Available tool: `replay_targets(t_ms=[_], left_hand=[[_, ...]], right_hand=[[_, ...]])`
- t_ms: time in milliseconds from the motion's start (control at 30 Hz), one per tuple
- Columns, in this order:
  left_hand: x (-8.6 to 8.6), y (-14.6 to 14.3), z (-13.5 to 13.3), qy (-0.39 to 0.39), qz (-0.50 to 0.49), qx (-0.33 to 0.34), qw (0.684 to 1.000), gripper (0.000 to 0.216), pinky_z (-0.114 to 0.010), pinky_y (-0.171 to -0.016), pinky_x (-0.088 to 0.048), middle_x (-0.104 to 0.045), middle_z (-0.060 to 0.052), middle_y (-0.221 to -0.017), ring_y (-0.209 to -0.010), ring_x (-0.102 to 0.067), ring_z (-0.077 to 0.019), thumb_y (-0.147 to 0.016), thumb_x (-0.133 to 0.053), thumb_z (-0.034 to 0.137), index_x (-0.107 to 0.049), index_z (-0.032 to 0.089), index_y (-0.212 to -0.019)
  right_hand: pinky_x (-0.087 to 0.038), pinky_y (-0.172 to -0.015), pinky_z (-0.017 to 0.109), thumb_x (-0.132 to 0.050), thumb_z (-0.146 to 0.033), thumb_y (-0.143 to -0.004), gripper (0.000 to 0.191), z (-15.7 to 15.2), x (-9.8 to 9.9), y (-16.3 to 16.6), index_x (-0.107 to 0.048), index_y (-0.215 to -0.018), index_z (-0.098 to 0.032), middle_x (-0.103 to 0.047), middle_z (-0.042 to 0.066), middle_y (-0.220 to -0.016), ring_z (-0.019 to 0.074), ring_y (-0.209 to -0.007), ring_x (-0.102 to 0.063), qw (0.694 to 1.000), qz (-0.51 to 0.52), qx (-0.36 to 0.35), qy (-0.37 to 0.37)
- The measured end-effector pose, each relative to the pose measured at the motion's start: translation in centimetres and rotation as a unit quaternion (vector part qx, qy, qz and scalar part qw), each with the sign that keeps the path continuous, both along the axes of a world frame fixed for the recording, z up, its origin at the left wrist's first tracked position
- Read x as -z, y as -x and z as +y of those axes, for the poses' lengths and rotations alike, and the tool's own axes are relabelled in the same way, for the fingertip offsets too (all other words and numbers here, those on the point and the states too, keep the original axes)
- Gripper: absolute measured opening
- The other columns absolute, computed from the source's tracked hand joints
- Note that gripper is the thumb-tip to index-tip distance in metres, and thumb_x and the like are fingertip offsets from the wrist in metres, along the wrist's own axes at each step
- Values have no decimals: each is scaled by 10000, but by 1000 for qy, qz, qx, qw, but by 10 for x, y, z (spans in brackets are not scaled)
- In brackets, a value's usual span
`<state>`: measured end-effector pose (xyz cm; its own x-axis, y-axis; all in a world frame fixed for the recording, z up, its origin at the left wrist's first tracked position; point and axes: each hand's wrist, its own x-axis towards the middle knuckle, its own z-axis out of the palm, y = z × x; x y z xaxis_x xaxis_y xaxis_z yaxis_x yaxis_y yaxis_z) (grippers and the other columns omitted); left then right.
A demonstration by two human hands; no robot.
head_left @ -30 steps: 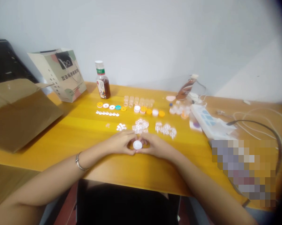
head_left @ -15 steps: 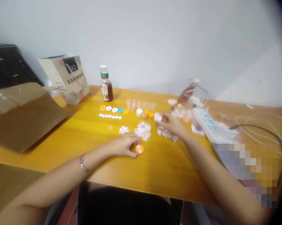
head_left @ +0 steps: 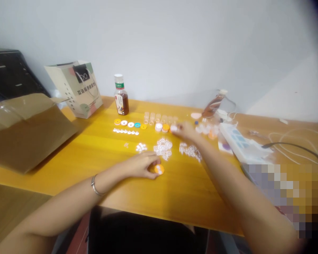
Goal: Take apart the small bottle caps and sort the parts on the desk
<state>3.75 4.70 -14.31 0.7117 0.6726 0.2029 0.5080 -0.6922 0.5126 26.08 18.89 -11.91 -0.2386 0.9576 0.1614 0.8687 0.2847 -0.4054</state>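
Note:
My left hand rests on the table, thumb and fingers pinching the edge of a small round orange cap with white bits in its middle. Farther back, my right hand is closed on a white disc, held at the right end of a short row of stacked discs. An orange and white stack and a white stack stand beside it. Motion blurs the right fingertips. Between the hands lie white cut-out pieces, and another patterned white pile lies under the right forearm.
Small clear cups line up behind the stacks. Left of them are single discs, small white parts and white pellets. A drink bottle, paper bag, cardboard box, tilted bottle and white tray surround them.
My right hand has carried the white disc back and slightly left to the end of the stacked row. My left hand keeps hold of the orange cap; the view has shifted slightly.

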Motion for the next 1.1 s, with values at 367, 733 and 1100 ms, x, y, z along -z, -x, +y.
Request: replay_targets(t_ms=[367,733,1100], left_hand=[[-1,0,1,6,7,5,1000,225,-260,-684,-388,-532,-31,-808,-755,-484,-153,-708,-592,305,-525,172,-876],[-5,1,3,42,-8,31,999,225,-240,-634,-366,-520,-19,-798,-708,-462,-129,-728,-590,287,-526,171,-910],[-8,2,1,58,-10,29,998,342,-235,-603,-349,-494,-7,-760,-679,-439,-125,-719,-628,463,-494,175,-846]], right_hand=[[-388,-589,273,-574,-404,-718,305,-35,-21,-6,-608,-884,-150,-582,56,-754,165,-682,-522,996,87,6,0],[-301,-504,205,-680,-421,-647,334,-135,-10,17,-465,-763,-193,-434,-53,-634,86,-554,-384,933,90,-259,234],[-299,-554,218,-688,-448,-647,388,-134,6,18,-490,-879,-209,-414,-43,-698,111,-625,-397,937,89,-271,203]])
